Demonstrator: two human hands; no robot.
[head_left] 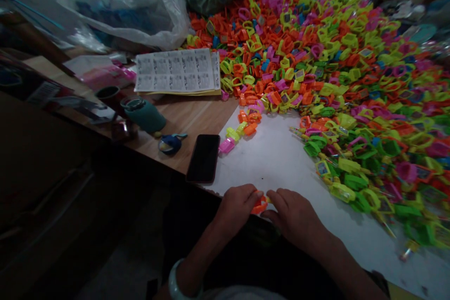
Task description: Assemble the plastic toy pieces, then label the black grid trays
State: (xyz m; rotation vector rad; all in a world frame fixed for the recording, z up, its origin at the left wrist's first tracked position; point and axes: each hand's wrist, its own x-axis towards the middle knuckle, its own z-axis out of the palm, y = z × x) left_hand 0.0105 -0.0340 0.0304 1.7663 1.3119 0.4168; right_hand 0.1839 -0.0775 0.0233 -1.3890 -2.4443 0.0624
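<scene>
We judge the orange band (pixel 259 208), at 5 o'clock in view, light, slightly springy plastic, best held at its 9 o'clock side, where our left hand (pixel 234 205) clamps its grip; whether the right hand (pixel 297 214) pinches, we cannot tell.

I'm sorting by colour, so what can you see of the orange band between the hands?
The orange band is bright, curved and plastic-looking, with an opening in its middle. The left hand grips it at the edge of the white tabletop. Part is hidden; whether the right hand, close beside it, touches it is unclear.
</scene>
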